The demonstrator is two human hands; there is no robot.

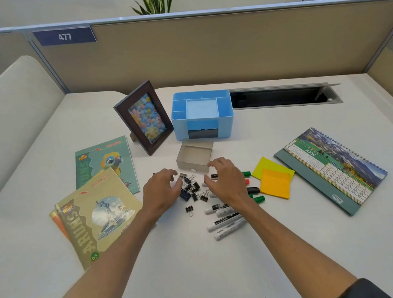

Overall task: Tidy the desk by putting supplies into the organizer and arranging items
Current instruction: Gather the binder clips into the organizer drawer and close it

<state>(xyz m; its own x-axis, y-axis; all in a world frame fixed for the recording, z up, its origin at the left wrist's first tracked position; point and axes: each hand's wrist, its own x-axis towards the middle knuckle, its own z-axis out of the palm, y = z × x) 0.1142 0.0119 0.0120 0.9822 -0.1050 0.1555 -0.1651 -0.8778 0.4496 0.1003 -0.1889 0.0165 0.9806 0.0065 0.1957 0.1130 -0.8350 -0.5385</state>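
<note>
Currently both hands curled, holding nothing: left hand (161, 191) and right hand (225, 182) flank binder clip pile (193, 189) on desk (296, 247). Grey drawer tray (195, 155) just behind clips, pulled from blue organizer (202, 113). Markers (226, 217) partly under right wrist. Sticky notes (275, 183), calendar (332, 170) right; notebooks (100, 206), photo frame (143, 118) left.

Both bare forearms reach forward, converging. The left hand (161, 190) and right hand (225, 182) hover palms down, fingers curled and spread, facing each other, each grip empty.
</note>
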